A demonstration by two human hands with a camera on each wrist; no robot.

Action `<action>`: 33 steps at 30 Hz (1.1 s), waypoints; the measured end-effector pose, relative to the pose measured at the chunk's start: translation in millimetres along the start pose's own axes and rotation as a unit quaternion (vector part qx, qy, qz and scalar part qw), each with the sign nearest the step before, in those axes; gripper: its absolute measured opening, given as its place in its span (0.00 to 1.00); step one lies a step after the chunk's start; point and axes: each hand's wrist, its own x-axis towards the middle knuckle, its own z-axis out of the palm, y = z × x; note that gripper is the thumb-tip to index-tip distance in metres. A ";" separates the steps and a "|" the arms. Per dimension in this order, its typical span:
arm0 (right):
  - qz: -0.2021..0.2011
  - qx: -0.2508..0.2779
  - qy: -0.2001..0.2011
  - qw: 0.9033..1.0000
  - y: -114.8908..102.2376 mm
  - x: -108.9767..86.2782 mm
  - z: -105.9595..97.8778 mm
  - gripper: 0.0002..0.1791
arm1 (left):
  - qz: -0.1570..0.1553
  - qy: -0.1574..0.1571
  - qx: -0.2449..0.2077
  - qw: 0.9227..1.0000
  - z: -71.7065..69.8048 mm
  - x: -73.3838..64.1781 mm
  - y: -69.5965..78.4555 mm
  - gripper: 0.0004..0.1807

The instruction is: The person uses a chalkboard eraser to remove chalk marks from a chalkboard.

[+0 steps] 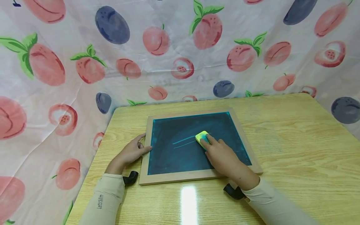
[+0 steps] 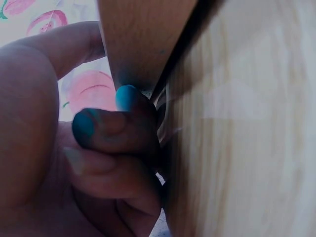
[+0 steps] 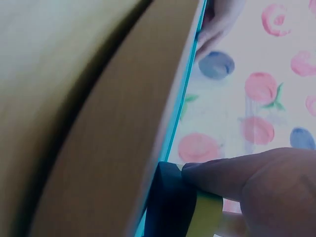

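The person wears long beige sleeves; the left sleeve (image 1: 105,198) carries small dark lettering along the forearm. A black strap-mounted device (image 1: 130,178) sits at the left wrist, another (image 1: 232,191) at the right wrist. Left fingertips (image 2: 127,97) show teal smudges.

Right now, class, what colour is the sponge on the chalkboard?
The sponge is yellow with a green edge, clearest in the head view.

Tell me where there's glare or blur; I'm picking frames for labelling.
Head view: sharp, with one white glare streak on the table just in front of the chalkboard. Left wrist view: the left hand fills the frame, soft and dim. Right wrist view: the chalkboard frame is blurred; the sponge is clearer.
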 end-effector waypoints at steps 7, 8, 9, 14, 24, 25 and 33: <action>-0.025 -0.005 -0.021 0.999 -27.7 3.3 5.4 0.23 | 0.000 -0.001 0.000 1.000 1.8 2.4 -2.2 0.41; -0.030 -0.003 -0.026 0.999 -31.9 3.7 6.0 0.22 | -0.001 -0.001 -0.001 1.000 1.9 2.5 -2.6 0.41; -0.036 -0.003 -0.031 0.999 -35.9 3.7 6.5 0.23 | -0.001 -0.001 0.000 1.000 2.1 2.6 -2.9 0.41; -0.085 -0.011 -0.038 0.996 -54.6 1.4 7.6 0.24 | -0.002 0.000 0.000 1.000 3.1 2.3 -3.4 0.41; -0.168 -0.024 -0.032 0.985 -77.6 -5.3 6.6 0.28 | 0.000 -0.003 0.020 1.000 2.1 0.6 1.0 0.40; -0.168 -0.024 -0.033 0.985 -78.1 -5.5 6.3 0.28 | -0.002 -0.003 0.021 1.000 2.0 0.4 1.4 0.41; -0.153 0.005 -0.057 0.987 -78.9 -1.8 4.6 0.27 | 0.000 -0.007 0.020 1.000 -0.4 -0.5 -0.9 0.41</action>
